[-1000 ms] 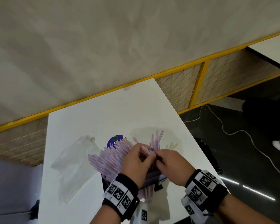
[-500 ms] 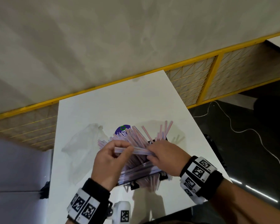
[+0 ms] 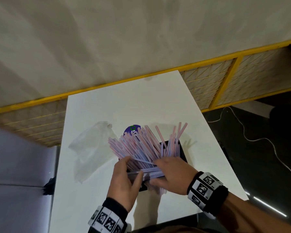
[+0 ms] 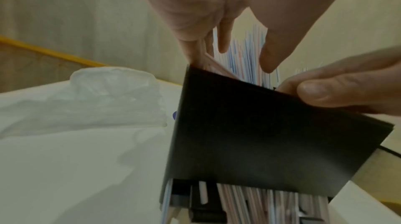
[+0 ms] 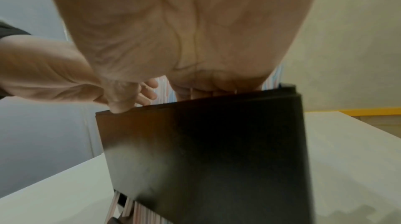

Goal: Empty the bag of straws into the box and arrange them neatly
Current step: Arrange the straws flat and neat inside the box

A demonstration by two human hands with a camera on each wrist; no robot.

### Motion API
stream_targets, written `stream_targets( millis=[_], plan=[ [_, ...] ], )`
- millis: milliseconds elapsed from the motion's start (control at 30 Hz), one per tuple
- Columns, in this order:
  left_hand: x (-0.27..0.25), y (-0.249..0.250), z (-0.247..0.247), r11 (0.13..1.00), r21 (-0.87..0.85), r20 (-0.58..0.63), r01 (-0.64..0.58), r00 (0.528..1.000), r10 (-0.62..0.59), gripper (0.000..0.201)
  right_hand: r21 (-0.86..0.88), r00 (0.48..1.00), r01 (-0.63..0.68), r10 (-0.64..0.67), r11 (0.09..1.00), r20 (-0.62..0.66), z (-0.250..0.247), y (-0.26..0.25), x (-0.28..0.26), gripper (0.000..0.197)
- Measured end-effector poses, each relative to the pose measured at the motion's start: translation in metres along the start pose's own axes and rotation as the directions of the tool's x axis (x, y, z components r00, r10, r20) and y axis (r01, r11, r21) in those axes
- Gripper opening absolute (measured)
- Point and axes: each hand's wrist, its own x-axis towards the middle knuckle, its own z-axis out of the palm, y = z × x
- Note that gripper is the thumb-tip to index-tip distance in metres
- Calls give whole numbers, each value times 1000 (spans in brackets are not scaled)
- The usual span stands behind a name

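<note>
Both hands were tidying straws (image 3: 138, 148) in the box (image 3: 181, 148): left hand (image 3: 124, 182) pinched some, right hand (image 3: 171, 174) maybe too. Next, line them up.

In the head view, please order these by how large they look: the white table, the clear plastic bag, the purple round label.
1. White table, largest.
2. Clear crumpled plastic bag.
3. Purple round label, smallest; straws partly cover it.

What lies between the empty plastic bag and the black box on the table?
In the head view, only bare white table separates the bag from the box; straws lean out over that gap.
</note>
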Motion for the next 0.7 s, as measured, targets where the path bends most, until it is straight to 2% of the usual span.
stream_targets(
  millis=[67,133,267,367,433,500,567,633,700],
  plan=[
    [-1,0,1,996,85,-35,-39,998,42,61,-55,998,33,-30,998,58,3,-2,4,65],
    [0,1,2,986,150,-24,-73,997,78,54,-118,990,51,-34,992,137,7,-2,8,68],
    [0,4,2,952,231,182,-202,970,162,29,-222,968,57,1,973,250,8,0,19,65],
    [2,6,4,925,263,311,-273,932,186,30,-234,947,48,31,971,321,1,-1,28,54],
    [4,8,7,922,290,363,-258,920,143,33,-219,939,49,30,974,344,-6,-3,30,49],
    [5,9,8,931,299,383,-210,920,85,33,-185,949,46,15,982,316,-15,-4,26,47],
    [6,9,12,934,302,397,-191,916,59,31,-162,976,58,-22,985,218,-24,-5,16,49],
    [5,6,16,921,327,401,-210,914,66,32,-169,991,105,-88,980,105,-30,-6,2,45],
    [3,3,20,893,379,385,-243,919,87,37,-186,988,135,-118,973,102,-32,-9,-9,41]
  ],
)
